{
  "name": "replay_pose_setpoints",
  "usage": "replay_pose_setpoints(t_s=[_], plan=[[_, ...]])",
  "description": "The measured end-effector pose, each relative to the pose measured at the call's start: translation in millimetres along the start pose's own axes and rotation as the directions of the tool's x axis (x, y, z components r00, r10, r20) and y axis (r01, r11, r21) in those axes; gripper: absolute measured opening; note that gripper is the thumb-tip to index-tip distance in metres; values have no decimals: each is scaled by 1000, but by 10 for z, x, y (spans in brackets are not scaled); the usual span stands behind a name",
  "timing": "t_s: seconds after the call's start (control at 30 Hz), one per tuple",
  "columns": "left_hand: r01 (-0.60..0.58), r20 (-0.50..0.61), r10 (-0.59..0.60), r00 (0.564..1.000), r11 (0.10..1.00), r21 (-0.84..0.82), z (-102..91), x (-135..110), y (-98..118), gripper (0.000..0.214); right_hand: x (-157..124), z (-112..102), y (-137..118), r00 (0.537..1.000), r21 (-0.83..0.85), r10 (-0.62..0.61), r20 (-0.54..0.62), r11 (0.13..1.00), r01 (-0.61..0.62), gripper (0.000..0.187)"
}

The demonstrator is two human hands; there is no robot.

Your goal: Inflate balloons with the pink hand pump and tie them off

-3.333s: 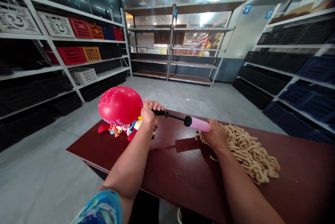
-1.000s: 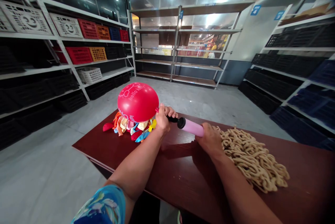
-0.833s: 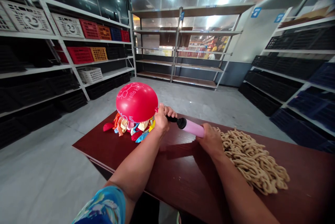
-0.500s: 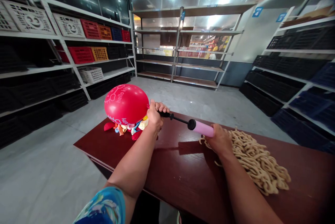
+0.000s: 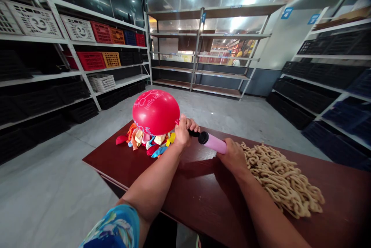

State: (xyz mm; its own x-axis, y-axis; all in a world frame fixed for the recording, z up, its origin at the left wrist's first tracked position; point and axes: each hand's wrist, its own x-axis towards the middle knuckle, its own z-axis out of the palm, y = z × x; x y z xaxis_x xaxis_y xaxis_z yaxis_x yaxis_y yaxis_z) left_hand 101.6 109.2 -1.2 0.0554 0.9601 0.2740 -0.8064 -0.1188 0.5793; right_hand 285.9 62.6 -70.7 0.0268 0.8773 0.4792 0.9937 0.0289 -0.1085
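My left hand (image 5: 184, 131) is closed around the black end of a balloon pump and the neck of a red balloon. The balloon (image 5: 156, 112) is inflated, printed with pale "hello kitty" lettering, and sticks out to the left of that hand. My right hand (image 5: 234, 156) is wrapped round the pink barrel of the balloon pump (image 5: 215, 143). The pump's black parts meet, with no rod showing between them. Below the balloon lies a pile of uninflated balloons (image 5: 139, 138) in several colours. A heap of tan rope (image 5: 281, 176) lies beyond my right hand.
The dark red-brown table (image 5: 199, 197) spans the space before me. Shelves with crates (image 5: 91, 61) stand at the left, and a metal rack (image 5: 197, 54) at the back. Dark bins (image 5: 321, 85) line the right side. Grey floor (image 5: 58, 186) surrounds the table.
My hands have come closer together, and the pump's rod has slid into the barrel. The left hand and balloon moved right; the right hand moved left.
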Motion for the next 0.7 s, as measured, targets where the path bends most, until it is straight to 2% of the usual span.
replay_pose_setpoints(t_s=[0.3,0.43,0.6,0.7], plan=[[-88,-102,83,991,995,-41,-68,108,289,56,45,-61,314,985,-64,162,62,985,-158,28],[-81,-82,78,994,996,-40,-81,107,218,54,33,-33,328,985,-84,161,66,984,-155,26],[-32,-25,31,999,999,-11,-41,49,46,55,31,-11,141,996,-75,79,45,994,-76,27],[-20,9,20,1000,1000,2,-11,14,-19,56,7,-13,41,1000,-43,30,-7,999,-30,27]])
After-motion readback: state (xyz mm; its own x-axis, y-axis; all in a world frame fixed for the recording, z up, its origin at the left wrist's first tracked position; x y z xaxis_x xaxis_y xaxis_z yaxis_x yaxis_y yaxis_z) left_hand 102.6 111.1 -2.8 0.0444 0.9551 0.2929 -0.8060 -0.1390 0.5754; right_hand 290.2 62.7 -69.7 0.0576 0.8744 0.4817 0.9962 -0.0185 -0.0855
